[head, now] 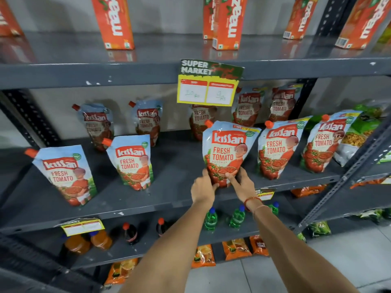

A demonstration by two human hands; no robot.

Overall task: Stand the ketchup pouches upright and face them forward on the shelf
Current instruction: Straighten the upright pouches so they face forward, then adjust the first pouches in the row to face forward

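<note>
Five Kissan ketchup pouches line the shelf's (169,199) front row. At the frame's left, two (64,174) (131,161) already stand facing forward, slightly tilted. At centre, the left hand (203,190) and right hand (241,185) pinch the base of the middle pouch (227,152), nearly upright. Rightward, two more (276,149) (323,142) face forward. Back-row pouches (98,123) seem upright, though dim; little appears left.
</note>
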